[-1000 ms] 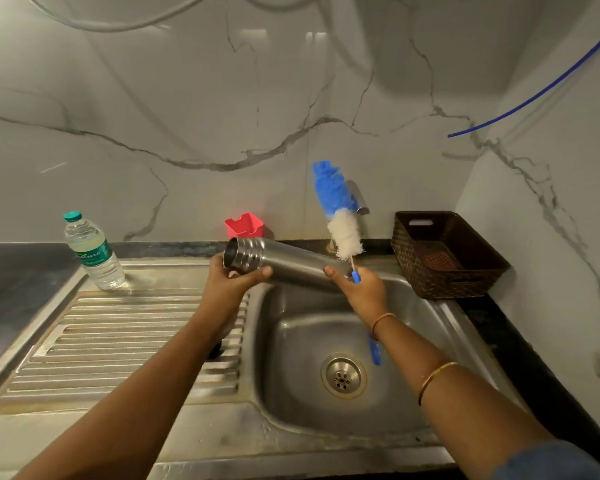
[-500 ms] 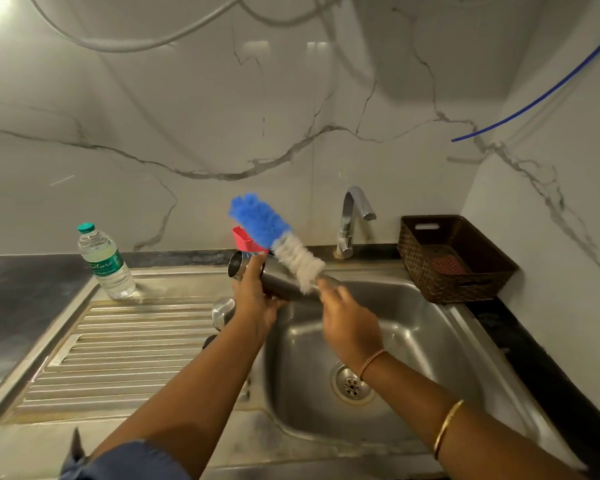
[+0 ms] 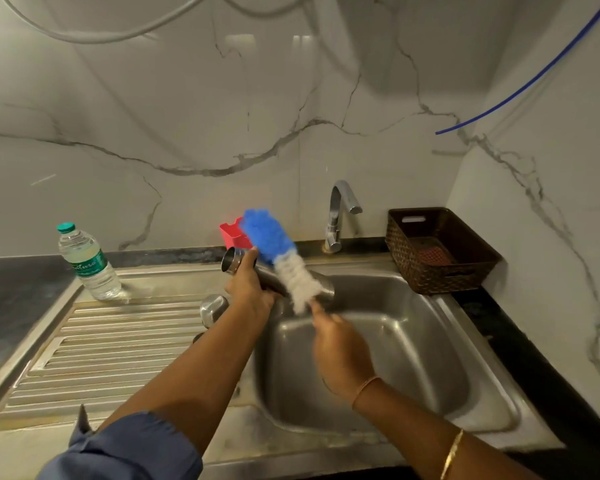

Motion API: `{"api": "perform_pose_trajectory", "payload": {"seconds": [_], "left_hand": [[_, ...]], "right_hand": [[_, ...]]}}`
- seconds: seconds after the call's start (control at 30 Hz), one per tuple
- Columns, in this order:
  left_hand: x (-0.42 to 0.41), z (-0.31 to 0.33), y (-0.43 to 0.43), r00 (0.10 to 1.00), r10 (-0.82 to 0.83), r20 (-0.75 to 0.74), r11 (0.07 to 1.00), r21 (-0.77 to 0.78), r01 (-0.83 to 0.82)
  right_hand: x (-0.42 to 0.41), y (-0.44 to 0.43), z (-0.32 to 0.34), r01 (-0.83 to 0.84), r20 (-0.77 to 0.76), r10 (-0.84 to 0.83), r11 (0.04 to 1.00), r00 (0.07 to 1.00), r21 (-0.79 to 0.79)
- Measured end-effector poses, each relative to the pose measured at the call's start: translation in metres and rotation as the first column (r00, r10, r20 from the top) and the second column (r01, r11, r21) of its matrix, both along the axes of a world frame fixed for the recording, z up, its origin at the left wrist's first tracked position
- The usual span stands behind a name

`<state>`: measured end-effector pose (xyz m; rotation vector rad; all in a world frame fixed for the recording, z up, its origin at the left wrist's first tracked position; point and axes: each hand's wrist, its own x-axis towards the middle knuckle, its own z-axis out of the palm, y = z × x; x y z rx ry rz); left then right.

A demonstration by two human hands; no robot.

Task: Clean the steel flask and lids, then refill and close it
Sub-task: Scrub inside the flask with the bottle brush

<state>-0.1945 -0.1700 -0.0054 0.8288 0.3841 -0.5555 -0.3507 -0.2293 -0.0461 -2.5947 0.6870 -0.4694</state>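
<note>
My left hand [image 3: 248,289] grips the steel flask [image 3: 234,260] near its open mouth and holds it sideways over the sink's back-left corner. My right hand [image 3: 340,351] holds the handle of a bottle brush [image 3: 278,252] with a blue tip and white bristles. The brush lies slanted across the flask's body, its blue end close to the flask's mouth. A steel lid [image 3: 213,308] stands on the drainboard just below my left wrist.
The sink basin [image 3: 413,358] lies below my hands, with the tap [image 3: 340,213] behind it. A plastic water bottle [image 3: 87,263] stands on the drainboard's far left. A brown woven basket [image 3: 440,251] sits on the right counter. A red holder [image 3: 232,233] hangs behind the flask.
The brush has swung from upright at the right of the flask down and left, across the flask toward its mouth. My right hand has dropped lower. The flask has stayed in my left hand.
</note>
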Motion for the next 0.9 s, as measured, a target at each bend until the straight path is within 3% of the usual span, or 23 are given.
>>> {"api": "perform_pose_trajectory", "payload": {"seconds": [0.1,0.27,0.43,0.5,0.6,0.73,0.8,0.9], "left_hand": [[-0.002,-0.002,-0.002,1.0,-0.018,0.005,0.999,-0.034,0.018],[0.005,0.004,0.004,0.987,-0.081,0.138,0.996,0.043,0.075],[-0.006,0.006,-0.004,0.951,-0.156,0.265,0.983,0.135,0.124],[-0.01,0.007,-0.004,0.952,-0.151,0.264,0.986,0.106,0.127],[-0.005,0.011,0.002,0.957,-0.169,0.235,0.985,0.055,0.161],[0.003,0.018,0.009,0.925,-0.239,0.295,0.97,0.113,0.215],[-0.001,0.019,0.007,0.898,-0.28,0.34,0.958,0.16,0.238],[-0.006,0.017,0.004,0.844,-0.353,0.404,0.93,0.247,0.272]], "right_hand": [[-0.002,0.007,-0.002,-0.005,-0.011,0.005,0.999,1.0,0.036],[-0.025,-0.041,-0.006,0.166,-0.15,-0.144,0.975,0.978,0.146],[-0.013,-0.015,0.018,-0.023,0.088,0.005,0.977,0.996,0.21],[-0.008,-0.009,0.022,-0.047,0.141,0.016,0.975,0.99,0.216],[-0.019,-0.026,0.011,0.021,0.061,-0.036,0.973,0.998,0.23],[-0.04,-0.054,0.0,0.136,-0.098,-0.109,0.934,0.989,0.332],[-0.032,-0.052,0.008,0.067,-0.052,-0.053,0.94,0.997,0.335],[-0.012,-0.037,0.032,-0.103,0.145,0.06,0.944,0.988,0.314]]}}
